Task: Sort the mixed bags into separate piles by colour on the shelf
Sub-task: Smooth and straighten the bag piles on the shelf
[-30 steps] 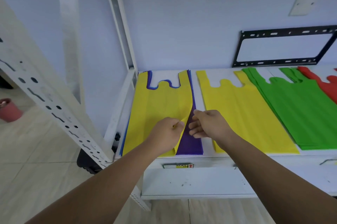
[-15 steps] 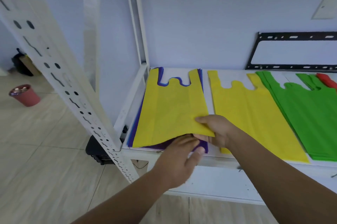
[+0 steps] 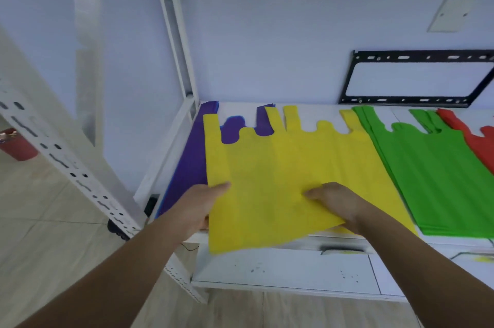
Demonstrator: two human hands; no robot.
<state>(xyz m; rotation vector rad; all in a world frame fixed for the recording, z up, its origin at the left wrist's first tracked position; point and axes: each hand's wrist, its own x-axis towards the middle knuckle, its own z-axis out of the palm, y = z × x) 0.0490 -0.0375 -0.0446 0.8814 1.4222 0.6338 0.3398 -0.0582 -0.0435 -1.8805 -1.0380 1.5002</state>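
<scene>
A yellow bag (image 3: 267, 180) hangs lifted over the white shelf (image 3: 294, 271), its lower edge past the shelf's front. My left hand (image 3: 199, 206) grips its left edge with the thumb on top. My right hand (image 3: 336, 203) pinches its lower right part. Under and left of it lies a purple bag (image 3: 192, 154) with a blue edge showing. Its right side overlaps the yellow pile (image 3: 374, 167). Further right lie the green pile (image 3: 438, 175) and a red pile (image 3: 478, 146).
A white perforated shelf upright (image 3: 61, 156) slants across the left. Another upright (image 3: 173, 28) stands at the back left corner. A black metal bracket (image 3: 417, 79) leans on the wall behind the piles. A red bin (image 3: 16, 143) sits on the tiled floor at far left.
The yellow bag has come off the purple one and moved right, toward the yellow pile. My left hand shifted from under its lower edge to its left side. The purple bag is uncovered.
</scene>
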